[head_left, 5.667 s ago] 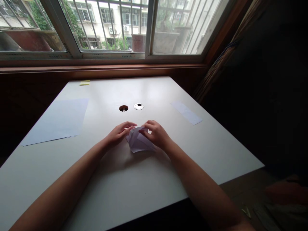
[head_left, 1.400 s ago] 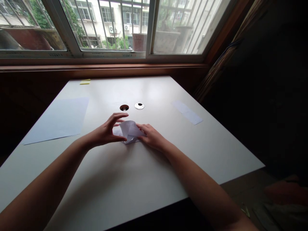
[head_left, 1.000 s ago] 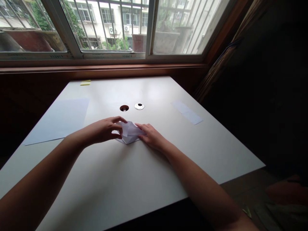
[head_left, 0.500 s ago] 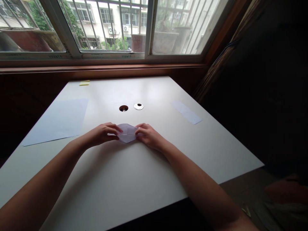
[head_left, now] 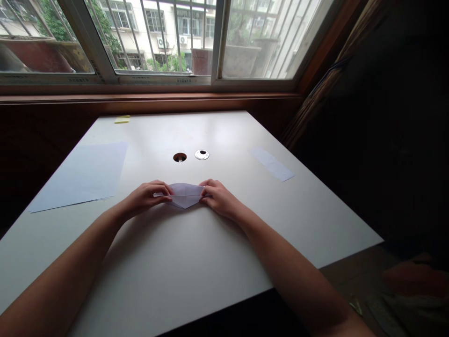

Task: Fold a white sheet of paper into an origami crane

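A folded sheet of white paper (head_left: 185,194) lies between my two hands at the middle of the white table (head_left: 168,281). It is creased, with pointed far and near edges and a fold line running across it. My left hand (head_left: 149,196) pinches its left end between thumb and fingers. At the right end, my right hand (head_left: 219,199) grips the paper in the same way, fingers curled over it. Both ends of the paper are partly covered by my fingers.
Large sheets of paper (head_left: 80,175) lie on the table's left side, and a narrow paper strip (head_left: 272,164) on the right. Beyond my hands are a round cable hole (head_left: 180,157) and its metal cover (head_left: 202,155). Yellow sticky notes (head_left: 122,120) rest near the back edge.
My hands have moved slightly apart, the left one outward. The paper between them looks flatter and more drawn out, its middle opening narrower.
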Tool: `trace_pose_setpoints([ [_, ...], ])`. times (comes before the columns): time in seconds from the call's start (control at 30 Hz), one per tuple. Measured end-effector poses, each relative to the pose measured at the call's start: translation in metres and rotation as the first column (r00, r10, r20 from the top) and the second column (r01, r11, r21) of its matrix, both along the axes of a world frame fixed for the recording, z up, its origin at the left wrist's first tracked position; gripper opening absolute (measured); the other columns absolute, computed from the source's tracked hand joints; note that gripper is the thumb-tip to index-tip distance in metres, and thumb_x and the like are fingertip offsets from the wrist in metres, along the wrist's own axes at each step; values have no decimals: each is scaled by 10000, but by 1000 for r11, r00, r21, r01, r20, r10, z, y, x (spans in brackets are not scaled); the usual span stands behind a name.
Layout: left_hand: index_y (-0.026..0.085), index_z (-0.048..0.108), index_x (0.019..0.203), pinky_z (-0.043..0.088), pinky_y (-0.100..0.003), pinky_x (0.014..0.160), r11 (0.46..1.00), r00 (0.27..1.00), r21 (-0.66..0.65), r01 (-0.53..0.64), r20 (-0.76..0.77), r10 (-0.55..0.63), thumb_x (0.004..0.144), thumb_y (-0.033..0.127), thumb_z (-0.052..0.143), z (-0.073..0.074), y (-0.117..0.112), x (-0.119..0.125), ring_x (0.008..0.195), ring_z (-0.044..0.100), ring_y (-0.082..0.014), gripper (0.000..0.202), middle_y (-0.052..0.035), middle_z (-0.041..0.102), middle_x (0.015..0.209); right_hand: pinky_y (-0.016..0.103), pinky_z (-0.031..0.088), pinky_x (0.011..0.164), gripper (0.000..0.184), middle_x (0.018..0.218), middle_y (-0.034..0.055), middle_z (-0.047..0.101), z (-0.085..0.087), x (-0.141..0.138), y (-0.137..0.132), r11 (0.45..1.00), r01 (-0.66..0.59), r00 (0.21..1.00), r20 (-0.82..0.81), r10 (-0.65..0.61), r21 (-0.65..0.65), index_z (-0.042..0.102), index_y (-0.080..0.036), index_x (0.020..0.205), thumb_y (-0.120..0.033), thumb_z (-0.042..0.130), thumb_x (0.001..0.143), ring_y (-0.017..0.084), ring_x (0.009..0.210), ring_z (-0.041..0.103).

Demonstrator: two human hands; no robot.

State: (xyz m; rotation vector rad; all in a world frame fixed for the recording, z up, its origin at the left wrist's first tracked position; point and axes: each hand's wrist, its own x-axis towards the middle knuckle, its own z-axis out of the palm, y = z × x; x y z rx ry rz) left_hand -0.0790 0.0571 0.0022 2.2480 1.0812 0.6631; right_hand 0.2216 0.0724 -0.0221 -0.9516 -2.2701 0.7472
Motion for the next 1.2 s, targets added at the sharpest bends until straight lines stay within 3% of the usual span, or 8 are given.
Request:
trace_pose_setpoints([
  [0.23,187,727,857,527,-247,721,1000,999,-17,20,-28,-20,930,445,599,7,0,1,845,661,-165,297,-79,697,990,400,477,976,77,1203,55,621,-3,3,4,1000,25,1000,7,-25,11,668,-198,818,-125,693,816,221,1098,546],
  [0.5,185,705,833,539,-280,760,988,998,149,-44,47,37,903,409,655,-12,-6,7,866,638,-161,241,-78,616,1008,459,474,1006,103,1325,62,547,4,14,2,991,83,992,84,-93,107,698,-224,866,-134,681,819,256,1156,505],
  [0.67,194,704,850,547,-273,735,965,995,244,-97,60,85,913,417,639,-19,-13,21,831,629,-151,240,-76,605,988,606,376,1093,347,1569,42,308,18,15,-7,967,89,986,114,-119,237,698,-281,1036,-401,826,737,373,1402,260],
  [0.77,202,703,847,545,-270,718,957,990,262,-127,86,107,915,417,635,-19,-18,31,823,628,-153,236,-74,609,977,636,298,1144,307,1609,3,241,25,11,-12,943,91,986,106,-132,321,715,-279,980,-451,814,745,395,1468,130],
  [0.97,202,706,867,544,-281,751,966,990,240,-95,124,67,920,368,638,-16,-25,47,848,652,-169,187,-76,658,942,658,159,1203,185,1598,-8,286,29,2,-17,920,13,981,173,-87,392,738,-265,900,-394,787,777,388,1501,74],
  [1.2,243,724,1053,543,-334,821,972,996,229,62,45,-75,911,364,643,-17,-21,50,888,662,-190,203,-76,745,1027,654,238,1175,58,1551,-20,369,25,-1,-16,948,5,990,135,-50,319,753,-258,779,-305,788,777,386,1501,84],
])
